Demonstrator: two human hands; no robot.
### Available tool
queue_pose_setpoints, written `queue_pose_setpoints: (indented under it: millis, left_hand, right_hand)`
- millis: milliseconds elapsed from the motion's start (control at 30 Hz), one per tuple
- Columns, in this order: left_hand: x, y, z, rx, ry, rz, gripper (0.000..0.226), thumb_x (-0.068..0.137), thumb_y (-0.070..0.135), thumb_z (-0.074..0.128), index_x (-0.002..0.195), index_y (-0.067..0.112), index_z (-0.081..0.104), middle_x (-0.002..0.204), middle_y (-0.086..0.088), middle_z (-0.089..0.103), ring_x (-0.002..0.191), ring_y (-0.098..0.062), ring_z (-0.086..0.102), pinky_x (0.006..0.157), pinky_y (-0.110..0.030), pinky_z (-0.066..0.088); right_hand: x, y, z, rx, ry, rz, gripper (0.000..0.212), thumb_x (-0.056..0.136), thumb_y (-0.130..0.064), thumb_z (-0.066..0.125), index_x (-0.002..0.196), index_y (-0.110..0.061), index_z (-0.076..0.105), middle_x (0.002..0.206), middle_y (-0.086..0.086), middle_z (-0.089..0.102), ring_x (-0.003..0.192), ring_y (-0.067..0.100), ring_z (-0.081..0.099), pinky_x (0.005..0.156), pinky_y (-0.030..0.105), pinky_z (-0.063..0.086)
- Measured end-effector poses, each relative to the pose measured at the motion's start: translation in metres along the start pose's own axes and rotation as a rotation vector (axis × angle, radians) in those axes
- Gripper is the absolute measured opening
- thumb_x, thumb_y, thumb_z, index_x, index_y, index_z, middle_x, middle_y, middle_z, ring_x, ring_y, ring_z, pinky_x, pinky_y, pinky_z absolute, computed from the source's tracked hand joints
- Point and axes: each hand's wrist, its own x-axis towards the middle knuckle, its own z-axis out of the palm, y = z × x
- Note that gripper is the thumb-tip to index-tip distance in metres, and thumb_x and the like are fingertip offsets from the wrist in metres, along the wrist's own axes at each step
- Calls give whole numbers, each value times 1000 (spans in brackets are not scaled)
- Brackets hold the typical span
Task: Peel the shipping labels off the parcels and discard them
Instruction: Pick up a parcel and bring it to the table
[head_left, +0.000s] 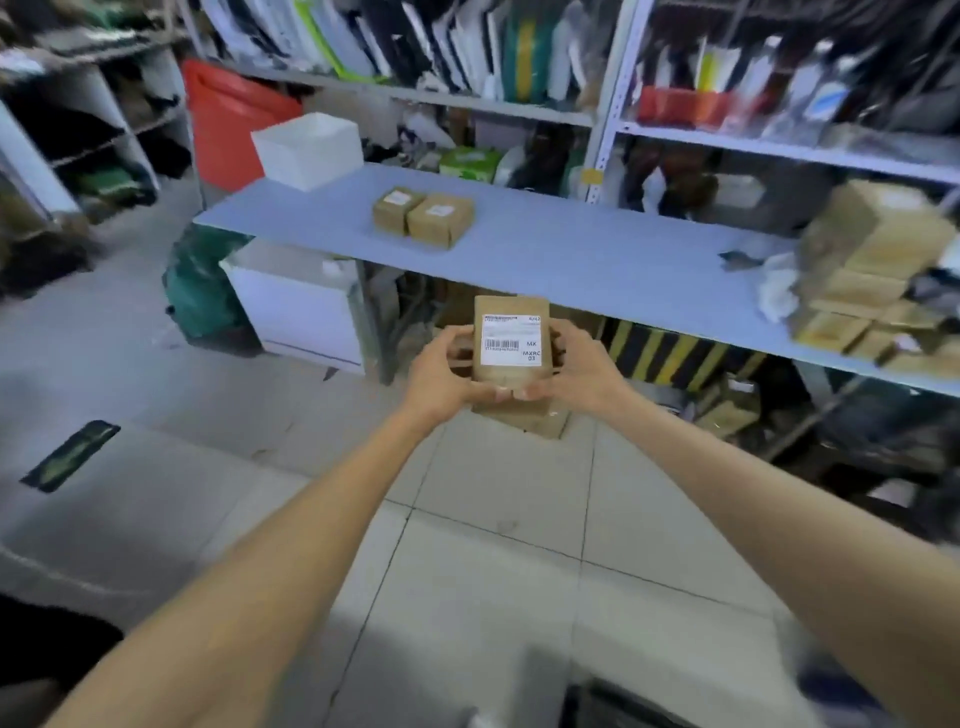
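Kraft-brown parcel (511, 340) — gripped by left hand (441, 371), right hand (579, 371)

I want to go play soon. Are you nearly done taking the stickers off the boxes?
Not nearly. No peeled label shows anywhere. The left hand and right hand hold a brown parcel, its label still fully stuck. Two boxes on the table still wear labels; the pile at the right is too blurred to judge.
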Motion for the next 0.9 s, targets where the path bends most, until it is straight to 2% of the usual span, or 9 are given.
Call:
queue_pose_setpoints:
  millis: [67,167,233,333,633,733,833,900]
  left_hand:
    - [13,11,21,9,-67,22,88,55,23,92,131,26,49,125,3,61,111,-17,59,95,-44,52]
    - [26,20,38,14,-181,48,85,59,17,90,133,24,48,126,2,60,110,-16,59,92,-36,52]
    - [28,22,41,15,-241,57,83,62,14,89,134,22,48,126,1,60,107,-14,59,83,-25,52]
    - [29,19,37,7,-284,45,83,63,10,88,134,19,47,126,-1,60,100,-10,57,68,-13,46]
    - [41,9,14,-36,-273,23,80,65,8,86,134,19,47,122,3,60,98,-9,57,66,-14,48]
    - [52,7,10,-56,-256,20,80,66,5,85,135,18,46,122,1,59,103,-13,57,71,-16,50]
    - [68,3,4,-64,-240,15,82,64,4,86,134,19,47,118,2,60,104,-15,60,72,-18,50]
    - [83,3,1,-59,-245,20,81,64,4,86,133,21,47,111,4,58,94,-7,60,66,-15,48]
  right_hand:
    - [-5,12,-18,-26,63,60,97,52,-26,91,136,-21,43,124,-8,60,114,10,54,97,33,48]
    - [-13,25,-31,-12,163,109,99,46,-34,90,134,-22,46,124,-10,61,113,9,56,96,33,50]
    - [-20,27,-29,-8,203,131,93,53,-27,90,134,-19,46,124,-9,60,110,7,54,93,27,48]
    - [-23,25,-18,-7,238,149,89,55,-24,90,133,-18,46,121,-8,60,105,7,54,90,26,49]
    - [1,12,2,-8,249,161,89,54,-19,89,133,-16,48,123,-1,62,112,17,57,94,36,51]
    - [16,9,5,-19,247,179,92,51,-21,88,133,-19,48,123,-2,62,114,18,55,96,40,50]
    - [33,3,7,-29,226,165,89,56,-17,88,135,-16,46,124,-2,61,114,17,55,95,34,49]
    - [46,-1,5,-13,209,160,87,59,-17,88,134,-13,45,124,-1,60,113,15,55,93,31,49]
